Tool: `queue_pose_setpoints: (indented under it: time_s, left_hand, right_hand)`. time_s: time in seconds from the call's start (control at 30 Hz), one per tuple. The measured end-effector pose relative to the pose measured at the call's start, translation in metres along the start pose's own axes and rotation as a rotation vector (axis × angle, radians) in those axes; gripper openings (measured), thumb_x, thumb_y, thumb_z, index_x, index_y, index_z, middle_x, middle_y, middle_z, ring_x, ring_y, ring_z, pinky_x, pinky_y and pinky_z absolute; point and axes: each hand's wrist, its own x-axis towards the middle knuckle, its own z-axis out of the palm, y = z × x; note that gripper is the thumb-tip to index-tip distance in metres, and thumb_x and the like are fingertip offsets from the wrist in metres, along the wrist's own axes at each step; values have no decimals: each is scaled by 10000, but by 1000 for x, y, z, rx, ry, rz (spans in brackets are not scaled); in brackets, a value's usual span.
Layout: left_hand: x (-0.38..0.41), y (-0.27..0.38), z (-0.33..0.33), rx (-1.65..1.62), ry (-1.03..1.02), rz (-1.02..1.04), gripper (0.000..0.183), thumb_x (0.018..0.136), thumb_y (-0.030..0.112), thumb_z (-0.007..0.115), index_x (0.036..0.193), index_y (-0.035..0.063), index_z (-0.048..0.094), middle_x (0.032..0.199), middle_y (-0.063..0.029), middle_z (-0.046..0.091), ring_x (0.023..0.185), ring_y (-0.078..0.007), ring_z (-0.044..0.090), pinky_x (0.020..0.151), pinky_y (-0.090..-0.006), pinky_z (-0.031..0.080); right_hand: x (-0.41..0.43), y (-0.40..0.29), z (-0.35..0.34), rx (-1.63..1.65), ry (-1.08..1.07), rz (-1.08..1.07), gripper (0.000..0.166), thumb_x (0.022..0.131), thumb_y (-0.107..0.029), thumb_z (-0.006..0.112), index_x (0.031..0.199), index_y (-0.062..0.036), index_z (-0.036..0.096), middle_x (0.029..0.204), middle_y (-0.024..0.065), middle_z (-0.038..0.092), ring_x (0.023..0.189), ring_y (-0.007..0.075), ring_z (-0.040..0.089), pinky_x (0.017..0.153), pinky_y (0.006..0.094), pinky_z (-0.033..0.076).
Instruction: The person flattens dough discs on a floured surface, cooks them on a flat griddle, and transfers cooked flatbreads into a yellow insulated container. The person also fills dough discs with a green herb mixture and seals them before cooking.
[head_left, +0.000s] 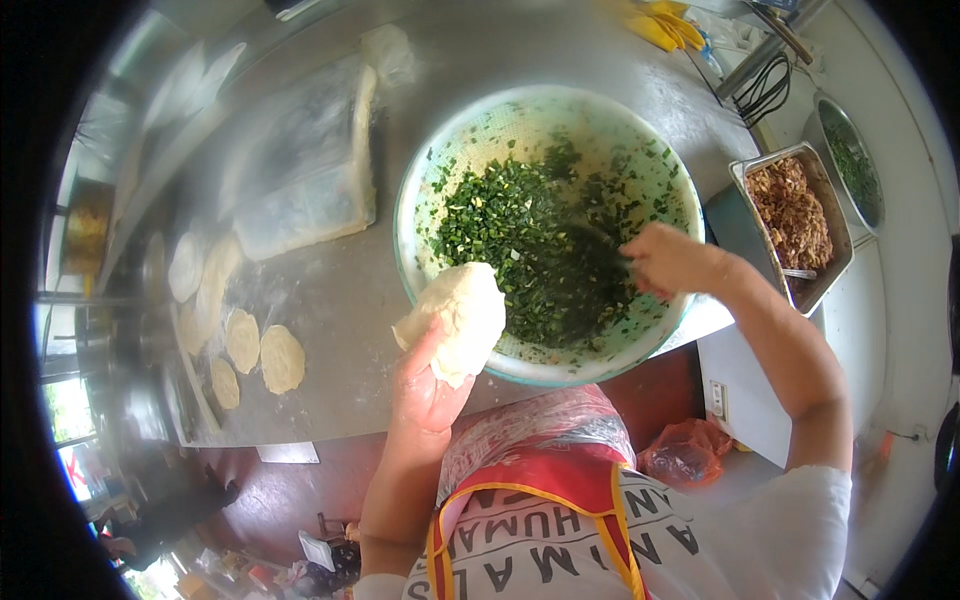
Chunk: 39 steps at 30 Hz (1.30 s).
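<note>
In my left hand (431, 401) lies a piece of pale, floury dough (465, 322), flattened and cupped, held over the near left rim of a large round plastic basin (403, 247). Chopped green leaves (502, 210), probably chives, fill the middle of the basin, with bits stuck up its walls. My right hand (667, 259) is inside the basin's right side, fingers closed around what looks like a spoon or similar utensil. Its dark, blurred end (592, 240) is down among the greens, so its shape is unclear.
Left on the metal table (337, 300) are flat dough rounds (283, 360), a dough strip (220, 274), a rolling pin (196, 371) and a plastic-covered slab (300, 202). At right stand a metal pan (841, 262) of minced filling (787, 214) and a steel bowl (874, 210) of greens. Yellow gloves (664, 26) lie behind.
</note>
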Motion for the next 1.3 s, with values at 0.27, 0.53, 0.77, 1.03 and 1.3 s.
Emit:
queue_pose_setpoints:
  time_s: [0.27,0.53,0.77,1.03,1.3]
  left_hand:
    - [12,-2,29,79,49,144,485,947,158,552,1389,7,423,1338,-121,535,1220,-237,523,1026,-379,414]
    - [63,-37,40,-96,170,20,381,1017,395,413,1194,83,542,1158,-71,621,1055,-254,599,927,-418,489]
    - [66,-37,24,-173,18,-46,358,1013,359,405,1205,100,561,1181,-69,622,1102,-275,580,977,-456,464]
    - [49,-21,33,-48,109,40,360,1014,345,407,1228,98,557,1199,-63,621,1093,-239,590,949,-425,483]
    - [82,-30,47,-104,174,69,322,1010,370,441,1171,125,573,1069,-32,635,995,-210,613,844,-384,513]
  right_hand:
    - [-17,-7,12,486,-55,-56,448,916,-16,518,1340,109,445,704,84,612,481,105,510,450,236,430]
    - [-51,-42,98,-262,562,-690,529,811,83,581,1331,46,494,841,207,607,748,311,617,714,376,519]
    - [60,5,12,-420,855,-897,335,902,-3,491,1219,9,595,726,71,612,565,168,533,514,298,443]
    - [11,-25,18,848,61,-158,431,887,14,514,1318,42,520,709,69,569,493,81,429,417,220,311]
    - [-24,-32,95,-334,786,-804,497,870,75,525,1363,27,479,837,129,614,632,169,564,575,284,493]
